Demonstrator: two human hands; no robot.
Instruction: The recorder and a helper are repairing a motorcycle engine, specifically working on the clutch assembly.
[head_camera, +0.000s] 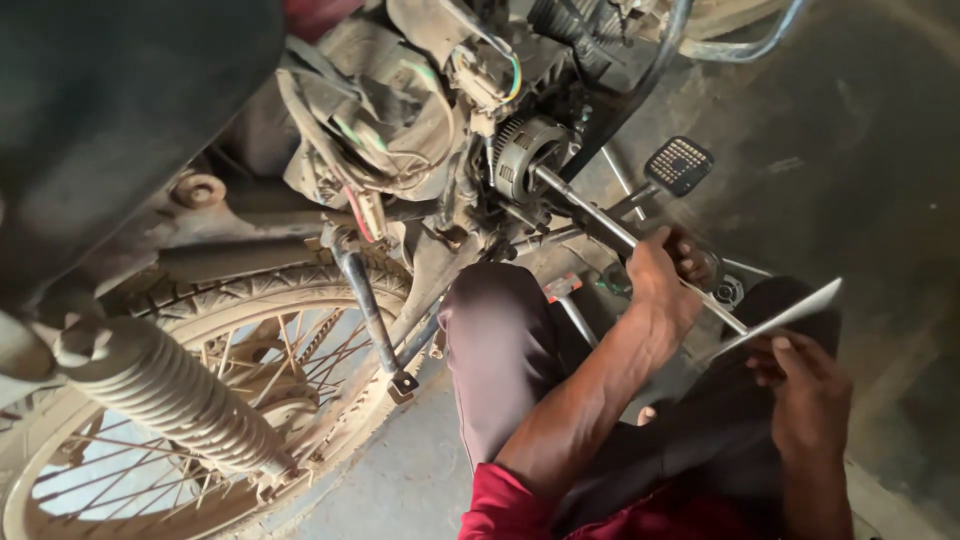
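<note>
Wrench (640, 245): long steel bar, running diagonally from the round finned hub (527, 155) on the engine side down toward our lap. Its far end sits on the hub's centre; its near end passes under our left hand.

Left hand (662, 272): closed in a fist around the wrench at mid-shaft, forearm stretched out from a red sleeve (505, 510).

Right hand (808, 385): fingers curled, pinching the lower edge of a thin flat grey sheet (790, 315). The sheet tilts upward to the right and lies just beside the wrench's near end; whether they touch we cannot tell.

Knee (495, 330): ours, in dark maroon trousers, bent below the engine.

Footrest (679, 163): black, square, studded, just right of the hub.

Wiring (385, 135): dusty bundle with green and red leads, left of the hub.

Stand (372, 315): dark rod with a square foot, hanging in front of the wheel.

Wheel (250, 300): spoked, with a knobbed tyre, mud-caked, lower left.

Spring (170, 395): coiled shock absorber, crossing the wheel at far left.

Floor (860, 120): bare dark concrete, right side.
</note>
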